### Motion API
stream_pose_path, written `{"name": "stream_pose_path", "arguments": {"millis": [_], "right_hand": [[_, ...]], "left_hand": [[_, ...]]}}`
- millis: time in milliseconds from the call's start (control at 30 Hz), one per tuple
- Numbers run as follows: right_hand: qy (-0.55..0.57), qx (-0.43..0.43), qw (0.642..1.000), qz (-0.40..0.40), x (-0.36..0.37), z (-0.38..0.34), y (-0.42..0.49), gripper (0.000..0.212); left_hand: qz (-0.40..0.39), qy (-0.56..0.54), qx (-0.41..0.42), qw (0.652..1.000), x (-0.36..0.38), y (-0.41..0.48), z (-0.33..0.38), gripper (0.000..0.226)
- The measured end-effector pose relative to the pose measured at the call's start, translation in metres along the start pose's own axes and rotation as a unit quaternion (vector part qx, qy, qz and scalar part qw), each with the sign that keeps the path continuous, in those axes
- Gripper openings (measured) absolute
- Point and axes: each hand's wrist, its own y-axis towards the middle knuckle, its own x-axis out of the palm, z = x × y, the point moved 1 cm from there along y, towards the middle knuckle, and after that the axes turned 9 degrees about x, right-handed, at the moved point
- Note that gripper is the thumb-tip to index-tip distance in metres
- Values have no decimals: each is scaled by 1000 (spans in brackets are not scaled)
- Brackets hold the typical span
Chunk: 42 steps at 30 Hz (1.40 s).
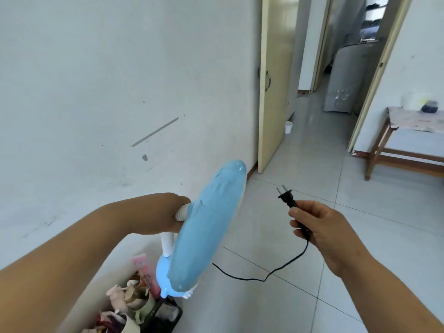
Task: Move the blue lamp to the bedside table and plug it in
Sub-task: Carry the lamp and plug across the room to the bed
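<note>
I hold the blue lamp (206, 231) in the air in front of me; its long blue head points up and away, and its blue base hangs below. My left hand (161, 212) grips the white flexible neck just behind the head. My right hand (317, 227) is closed on the black cord right behind the two-pin plug (286, 197), whose pins point up. The black cord (271, 272) droops in a loop from my right hand back to the lamp's base. No bedside table or socket shows.
A white wall runs along the left. An open cream door (274, 92) leads to a corridor with a white appliance (341, 85). A wooden table (408, 131) stands at the right. Clutter of small items (134, 306) lies below the lamp. A white cup (288, 127) sits on the tiled floor.
</note>
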Motion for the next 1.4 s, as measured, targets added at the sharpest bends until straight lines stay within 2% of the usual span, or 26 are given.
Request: {"name": "stream_pose_path", "arguments": {"millis": [167,533,700,867,1133,1400], "right_hand": [[32,-2,998,51,-57,-10,25,13],[58,-11,988,145,-156,-44,112,11],[74,-19,978,193,-204,-72,169,10],[78,-29,966,245,-253,-98,222,8],[81,-43,937,338,-361,-124,277,11],[82,-54,931,351,-494,-157,344,8]], "left_hand": [[-27,1,33,999,-11,71,44,25],[-67,4,125,990,-46,246,92,22],[-77,-17,159,984,-82,343,113,60],[-75,-4,210,975,-112,448,137,56],[-82,39,275,957,-137,608,223,59],[-96,30,299,949,-152,739,329,51]]}}
